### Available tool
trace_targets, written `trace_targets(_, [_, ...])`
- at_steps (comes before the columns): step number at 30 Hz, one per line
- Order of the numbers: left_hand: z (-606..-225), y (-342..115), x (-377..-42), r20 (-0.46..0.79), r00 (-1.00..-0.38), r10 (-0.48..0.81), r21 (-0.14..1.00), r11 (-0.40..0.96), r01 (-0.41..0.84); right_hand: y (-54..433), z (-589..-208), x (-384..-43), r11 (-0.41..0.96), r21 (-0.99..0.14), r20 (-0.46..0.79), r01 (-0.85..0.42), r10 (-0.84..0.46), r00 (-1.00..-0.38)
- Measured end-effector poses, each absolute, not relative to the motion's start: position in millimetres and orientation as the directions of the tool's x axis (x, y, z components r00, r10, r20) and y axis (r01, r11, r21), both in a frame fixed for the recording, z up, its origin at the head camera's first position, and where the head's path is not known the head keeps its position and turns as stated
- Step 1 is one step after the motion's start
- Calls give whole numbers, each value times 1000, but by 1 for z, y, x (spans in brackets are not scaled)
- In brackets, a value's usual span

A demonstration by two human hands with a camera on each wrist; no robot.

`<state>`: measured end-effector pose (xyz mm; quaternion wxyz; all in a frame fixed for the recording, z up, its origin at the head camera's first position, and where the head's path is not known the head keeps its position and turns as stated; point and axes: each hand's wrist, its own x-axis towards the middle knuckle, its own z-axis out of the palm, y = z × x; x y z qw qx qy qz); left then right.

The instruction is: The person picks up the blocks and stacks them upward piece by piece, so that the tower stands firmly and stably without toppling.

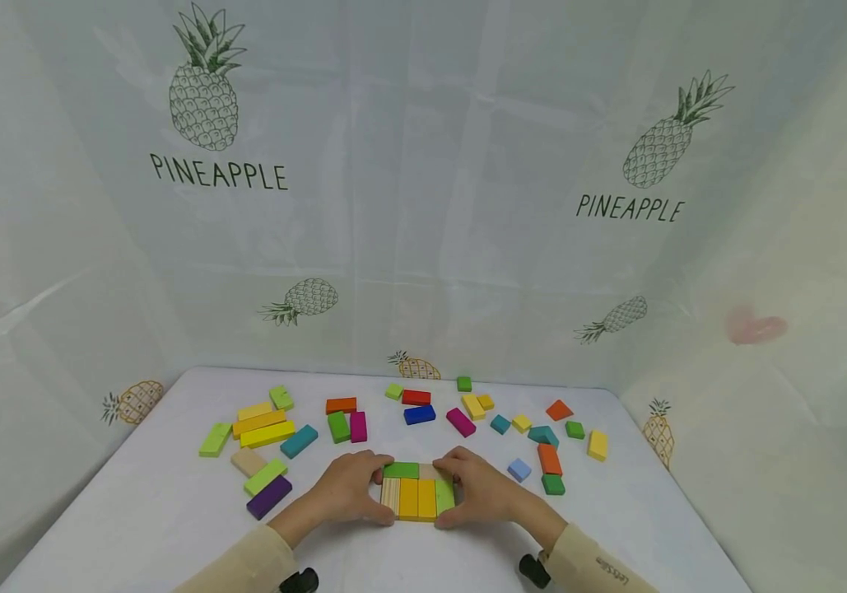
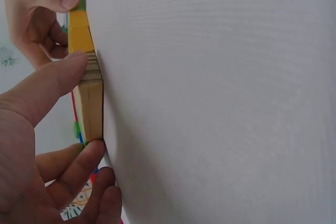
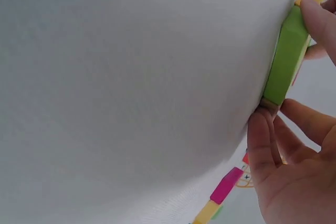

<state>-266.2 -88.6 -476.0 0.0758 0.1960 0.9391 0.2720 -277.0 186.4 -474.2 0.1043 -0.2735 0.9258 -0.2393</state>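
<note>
On the white table, blocks lie side by side in a compact rectangle between the two hands. Its near row has a ribbed plain wooden block [image 1: 389, 497], two yellow blocks [image 1: 417, 500] and a light green block [image 1: 445, 497]. Behind them lie a green block [image 1: 402, 470] and a plain wooden block [image 1: 429, 472]. The left hand [image 1: 346, 487] grips the left side, thumb on the near end of the ribbed block, fingers at the far end. From the right, the right hand [image 1: 484, 490] holds the light green block, thumb in front, fingertips at the plain block behind.
Loose blocks lie around: a purple block [image 1: 269, 497], a teal block [image 1: 299, 441] and several others at the left. A blue block [image 1: 419, 414] and a red block [image 1: 416, 397] are behind. To the right sit a light blue block [image 1: 519, 469] and an orange block [image 1: 550, 459].
</note>
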Motion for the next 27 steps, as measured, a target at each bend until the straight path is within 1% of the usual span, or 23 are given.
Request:
trace_targets(7, [-478,-87,-266,-25,-919,393,526,787,322,185,-477,-277,736,-476,-41,-481,-566,-824])
trace_targets(18, [-480,-83,-265,-25,-929,370,493,813,310,183,-476,-275,748,-459,-41,-479,-557,-830])
trace_targets(22, [-482,-83,-266,-25,-929,369,491,814,311,184,-474,-274,744,-472,-52,-474,-560,-827])
trace_targets(27, [-484,-84,-266,-18,-925,379,489,811,323,192,-467,-279,722,-515,-52,-461,-564,-824])
